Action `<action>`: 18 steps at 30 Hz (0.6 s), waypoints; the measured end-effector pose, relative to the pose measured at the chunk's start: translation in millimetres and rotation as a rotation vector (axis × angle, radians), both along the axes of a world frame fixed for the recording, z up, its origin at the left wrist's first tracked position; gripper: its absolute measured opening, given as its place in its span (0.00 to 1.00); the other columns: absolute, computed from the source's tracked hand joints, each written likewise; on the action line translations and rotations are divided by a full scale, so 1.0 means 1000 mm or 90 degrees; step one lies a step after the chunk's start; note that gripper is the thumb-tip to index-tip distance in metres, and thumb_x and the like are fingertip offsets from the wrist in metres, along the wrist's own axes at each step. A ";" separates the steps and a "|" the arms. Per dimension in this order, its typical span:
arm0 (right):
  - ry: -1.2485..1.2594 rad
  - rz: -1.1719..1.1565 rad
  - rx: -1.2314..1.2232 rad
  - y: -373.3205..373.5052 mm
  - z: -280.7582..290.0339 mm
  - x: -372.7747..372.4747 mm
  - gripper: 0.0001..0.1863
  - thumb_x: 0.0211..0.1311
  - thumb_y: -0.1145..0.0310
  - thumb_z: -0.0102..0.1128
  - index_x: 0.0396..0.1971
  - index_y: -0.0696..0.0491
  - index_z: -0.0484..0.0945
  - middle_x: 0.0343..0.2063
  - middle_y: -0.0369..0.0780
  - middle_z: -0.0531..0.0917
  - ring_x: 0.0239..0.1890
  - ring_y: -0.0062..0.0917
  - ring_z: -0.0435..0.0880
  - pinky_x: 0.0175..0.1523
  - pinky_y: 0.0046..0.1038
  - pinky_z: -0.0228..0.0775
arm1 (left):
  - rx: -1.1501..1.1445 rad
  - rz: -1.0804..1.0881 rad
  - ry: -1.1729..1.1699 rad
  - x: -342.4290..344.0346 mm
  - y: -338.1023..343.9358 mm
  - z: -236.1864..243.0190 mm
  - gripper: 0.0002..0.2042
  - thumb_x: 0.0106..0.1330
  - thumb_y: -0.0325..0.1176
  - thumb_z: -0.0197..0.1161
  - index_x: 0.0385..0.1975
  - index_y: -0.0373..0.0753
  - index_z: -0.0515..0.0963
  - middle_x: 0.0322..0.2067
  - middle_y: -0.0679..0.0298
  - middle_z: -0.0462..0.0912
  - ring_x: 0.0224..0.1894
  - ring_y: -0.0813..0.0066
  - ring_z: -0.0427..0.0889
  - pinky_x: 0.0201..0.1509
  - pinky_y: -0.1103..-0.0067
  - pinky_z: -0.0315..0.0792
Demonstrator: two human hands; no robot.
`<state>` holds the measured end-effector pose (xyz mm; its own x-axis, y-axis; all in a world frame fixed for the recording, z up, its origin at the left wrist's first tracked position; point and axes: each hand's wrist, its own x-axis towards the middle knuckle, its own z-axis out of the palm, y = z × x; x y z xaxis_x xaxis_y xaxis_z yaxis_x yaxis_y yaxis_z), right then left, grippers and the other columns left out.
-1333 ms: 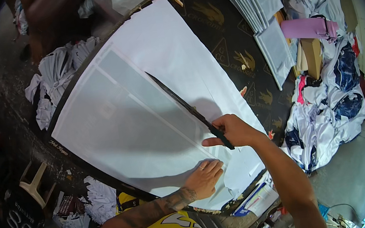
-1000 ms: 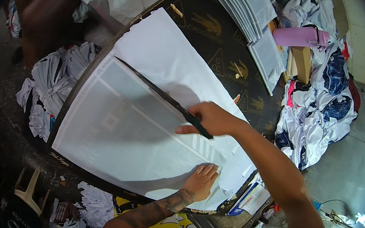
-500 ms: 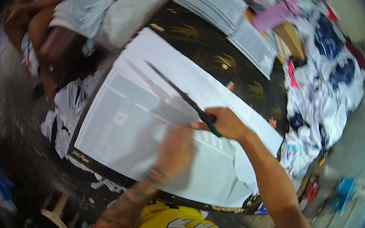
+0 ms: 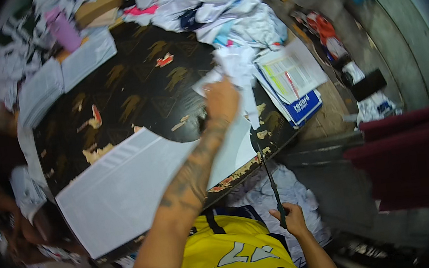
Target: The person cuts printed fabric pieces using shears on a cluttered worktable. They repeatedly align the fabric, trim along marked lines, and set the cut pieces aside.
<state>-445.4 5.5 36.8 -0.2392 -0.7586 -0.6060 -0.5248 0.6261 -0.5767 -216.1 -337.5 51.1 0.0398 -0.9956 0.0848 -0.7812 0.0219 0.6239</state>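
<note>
**Scissors upright at the near edge, left hand on the white offcuts**

The right hand (image 4: 291,220) is below the near edge of the black, gold-printed worktop (image 4: 182,96), its grip closed round the dark green handles of the long-bladed black scissors (image 4: 274,187). The blades look brought together. Their long axis runs away from the person, tips pointing at the worktop's chipped near edge; whether they touch it I cannot tell.

The left hand (image 4: 222,101) reaches across to the crumpled white offcuts (image 4: 236,62), fingers curled against them; blur hides how firmly its grip is closed.

The large pale grey-and-white printed sheet (image 4: 119,192) lies flat at the left of the worktop, its length following the near edge and its right part passing behind the left forearm. Bare black surface spreads between the sheet and the far side, broken by peeled patches. Mixed white and navy cloth (image 4: 208,7) crowds the far right, while the loose papers on a blue book (image 4: 291,80) lie beside the offcuts.

At the far left, the pinkish-purple cylindrical bottle (image 4: 63,30) is near the brown cardboard box (image 4: 98,10); the contents of both are hidden. Flat grey-white folded pieces (image 4: 43,91) are stacked nearby.
</note>
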 end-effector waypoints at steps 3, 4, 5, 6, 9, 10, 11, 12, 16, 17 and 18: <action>0.050 -0.020 0.037 0.029 0.004 0.001 0.31 0.58 0.47 0.83 0.18 0.58 0.76 0.13 0.38 0.71 0.20 0.22 0.66 0.28 0.36 0.59 | -0.095 -0.399 0.276 -0.070 0.091 0.074 0.20 0.64 0.38 0.72 0.52 0.35 0.82 0.51 0.43 0.83 0.59 0.42 0.80 0.67 0.52 0.70; 0.006 -0.043 0.006 0.035 0.005 0.005 0.31 0.58 0.46 0.83 0.18 0.58 0.76 0.13 0.38 0.71 0.20 0.23 0.65 0.27 0.36 0.59 | -0.143 -0.561 0.408 -0.072 0.114 0.081 0.22 0.63 0.37 0.73 0.57 0.37 0.82 0.51 0.46 0.83 0.55 0.41 0.82 0.70 0.54 0.70; 0.008 -0.049 -0.010 0.038 0.007 0.010 0.31 0.58 0.46 0.83 0.18 0.58 0.77 0.12 0.39 0.71 0.19 0.23 0.65 0.27 0.36 0.58 | -0.054 -0.606 0.413 -0.067 0.104 0.072 0.22 0.64 0.37 0.75 0.57 0.38 0.83 0.53 0.48 0.83 0.59 0.47 0.81 0.71 0.56 0.70; 0.008 -0.053 -0.009 0.039 0.008 0.016 0.31 0.58 0.45 0.83 0.18 0.58 0.77 0.12 0.39 0.71 0.19 0.23 0.65 0.27 0.36 0.58 | 0.071 -0.632 0.383 -0.057 0.102 0.055 0.22 0.64 0.37 0.76 0.58 0.40 0.83 0.56 0.49 0.82 0.62 0.53 0.80 0.71 0.59 0.69; 0.018 -0.072 -0.004 0.038 0.011 0.043 0.32 0.58 0.46 0.83 0.19 0.59 0.76 0.12 0.38 0.69 0.19 0.22 0.63 0.27 0.34 0.58 | -0.018 -0.314 0.051 0.007 0.039 -0.032 0.20 0.65 0.36 0.76 0.55 0.38 0.82 0.51 0.53 0.83 0.54 0.52 0.81 0.62 0.61 0.73; -0.002 -0.096 -0.014 0.036 0.011 0.054 0.31 0.58 0.47 0.83 0.19 0.59 0.76 0.13 0.38 0.69 0.20 0.22 0.63 0.27 0.34 0.57 | -0.004 -0.366 -0.083 0.027 0.012 -0.064 0.26 0.66 0.43 0.75 0.60 0.38 0.78 0.53 0.51 0.80 0.58 0.49 0.77 0.64 0.59 0.73; -0.021 -0.117 -0.020 0.035 0.010 0.065 0.31 0.58 0.48 0.83 0.19 0.59 0.76 0.13 0.38 0.69 0.20 0.21 0.62 0.27 0.34 0.57 | -0.016 -0.383 -0.107 0.037 -0.002 -0.093 0.24 0.65 0.44 0.74 0.56 0.39 0.79 0.51 0.52 0.79 0.59 0.50 0.75 0.65 0.59 0.71; -0.034 -0.127 -0.009 0.034 0.010 0.076 0.31 0.59 0.49 0.83 0.19 0.59 0.76 0.13 0.38 0.69 0.20 0.21 0.62 0.27 0.34 0.57 | -0.065 -0.431 -0.108 0.045 -0.015 -0.115 0.19 0.66 0.42 0.72 0.51 0.40 0.79 0.50 0.53 0.78 0.59 0.51 0.74 0.62 0.58 0.71; -0.121 -0.222 -0.051 0.034 0.006 0.115 0.25 0.66 0.61 0.79 0.18 0.53 0.71 0.19 0.24 0.66 0.24 0.12 0.59 0.28 0.24 0.51 | -0.147 -0.487 -0.036 0.039 -0.033 -0.121 0.12 0.66 0.33 0.71 0.43 0.38 0.78 0.41 0.54 0.78 0.48 0.48 0.77 0.53 0.59 0.71; -0.179 -0.257 -0.046 0.038 0.006 0.122 0.22 0.68 0.64 0.77 0.20 0.51 0.72 0.19 0.22 0.67 0.24 0.10 0.61 0.29 0.22 0.52 | -0.220 -0.422 0.014 0.036 -0.022 -0.108 0.10 0.66 0.32 0.71 0.41 0.38 0.78 0.38 0.54 0.79 0.44 0.49 0.79 0.52 0.60 0.72; -0.216 -0.282 -0.036 0.043 0.007 0.128 0.21 0.67 0.62 0.78 0.21 0.52 0.73 0.19 0.24 0.69 0.25 0.11 0.62 0.29 0.23 0.54 | -0.136 -0.400 0.009 0.037 -0.008 -0.093 0.10 0.65 0.33 0.71 0.40 0.38 0.78 0.39 0.55 0.79 0.45 0.50 0.78 0.52 0.60 0.71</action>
<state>-317.0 48.5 43.6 -0.3415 -0.6635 -0.6657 0.0024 0.7077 -0.7065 -179.4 -345.5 -41.6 -0.5400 -0.7912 0.2870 -0.5712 0.5950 0.5654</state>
